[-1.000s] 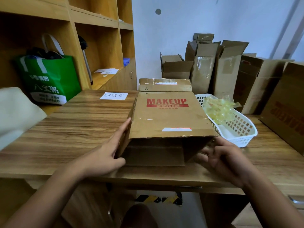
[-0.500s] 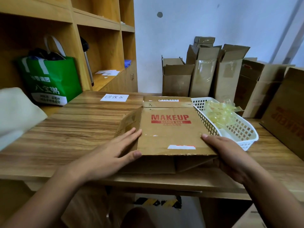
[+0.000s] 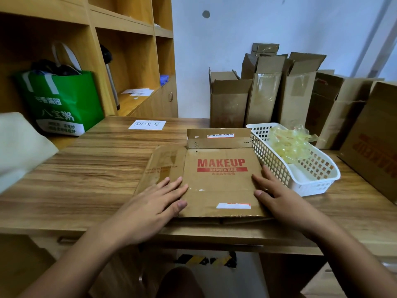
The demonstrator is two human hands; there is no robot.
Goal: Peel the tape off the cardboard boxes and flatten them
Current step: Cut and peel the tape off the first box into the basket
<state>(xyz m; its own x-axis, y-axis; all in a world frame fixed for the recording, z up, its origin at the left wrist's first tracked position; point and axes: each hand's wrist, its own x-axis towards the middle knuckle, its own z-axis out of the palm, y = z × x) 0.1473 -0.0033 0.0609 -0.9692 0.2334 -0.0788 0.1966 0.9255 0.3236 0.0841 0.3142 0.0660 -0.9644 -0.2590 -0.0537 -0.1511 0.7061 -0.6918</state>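
A brown cardboard box [image 3: 219, 186] printed MAKEUP in red lies pressed flat on the wooden table [image 3: 86, 179], its flaps spread toward the far side. My left hand [image 3: 154, 205] presses its left edge with straight fingers. Flat on the box's right edge lies my right hand [image 3: 277, 196], fingers straight, just beside a white basket [image 3: 309, 177]. A heap of peeled yellowish tape [image 3: 290, 143] fills that basket.
Several upright cardboard boxes [image 3: 264, 91] stand against the far wall and along the right. A green bag [image 3: 62, 102] sits at the left by wooden shelves [image 3: 133, 50]. A white paper label [image 3: 147, 124] lies on the table's far part.
The box stood open as a tube a second ago; both hands pushed it down and it now lies flat. My hands moved from its sides onto its top face.
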